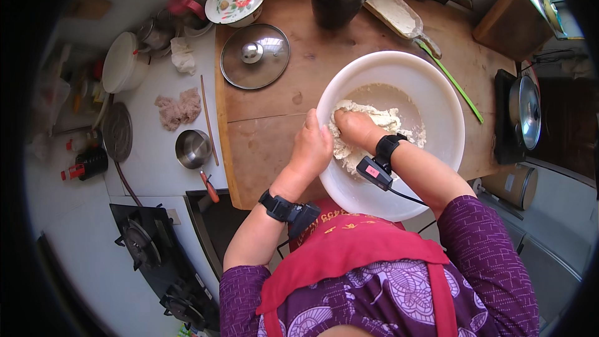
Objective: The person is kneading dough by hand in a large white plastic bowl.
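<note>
A large white plastic basin (447,98) sits on the wooden table in front of me. Inside it lies a rough, shaggy mass of dough (381,119), with a thin, beige, wet-looking layer on the basin's floor beyond it. My left hand (312,147) holds the basin by its left rim and outer wall. Down in the basin, my right hand (358,128) is sunk into the dough at its left side, and the dough partly hides the curled fingers. Both wrists carry black straps with small devices; a cable runs from the right one (376,173).
On the wooden table (266,150) are a glass lid (255,56), a dark jar (339,0), a floured wooden scoop (395,11) and a green stick (451,82). Leftward are a steel saucepan (193,149), a cloth (178,107) and a gas hob (159,262). A lidded pan (526,112) stands right.
</note>
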Available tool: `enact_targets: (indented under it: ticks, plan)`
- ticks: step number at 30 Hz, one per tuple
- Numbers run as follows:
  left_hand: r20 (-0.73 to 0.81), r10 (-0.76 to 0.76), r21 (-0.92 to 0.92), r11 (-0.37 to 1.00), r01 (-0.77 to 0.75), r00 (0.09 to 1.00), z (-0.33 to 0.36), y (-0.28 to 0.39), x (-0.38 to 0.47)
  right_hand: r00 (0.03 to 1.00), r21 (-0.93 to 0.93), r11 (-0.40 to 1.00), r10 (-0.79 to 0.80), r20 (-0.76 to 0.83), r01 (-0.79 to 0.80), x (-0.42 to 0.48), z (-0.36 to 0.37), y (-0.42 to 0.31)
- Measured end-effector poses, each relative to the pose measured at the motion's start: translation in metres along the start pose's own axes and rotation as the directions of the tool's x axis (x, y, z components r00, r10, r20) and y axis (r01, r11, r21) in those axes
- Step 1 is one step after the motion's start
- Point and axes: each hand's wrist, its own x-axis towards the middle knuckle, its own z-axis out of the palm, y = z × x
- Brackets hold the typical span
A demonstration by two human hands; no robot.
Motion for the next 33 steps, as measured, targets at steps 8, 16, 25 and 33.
enact_targets:
  ticks: [8,16,25,33]
  plan:
    - [-0.031,0.07,0.074,0.995,-0.067,0.997,0.005,-0.004,0.004,0.974,0.018,1.0,0.002,-0.228,0.002,-0.001,-0.001,0.005]
    - [-0.066,0.129,0.074,0.99,-0.124,0.989,0.006,-0.041,-0.025,0.905,0.184,0.979,-0.002,-0.426,0.089,-0.055,0.015,-0.012]
    - [0.683,-0.096,-0.259,0.895,0.363,0.724,-0.024,-0.033,-0.074,0.79,0.581,0.802,0.444,-0.423,-0.139,-0.201,0.021,0.013]
    - [0.135,0.236,0.162,0.953,-0.257,0.962,0.019,0.003,0.026,0.41,0.961,0.206,0.873,-0.265,0.183,-0.189,0.073,0.113]
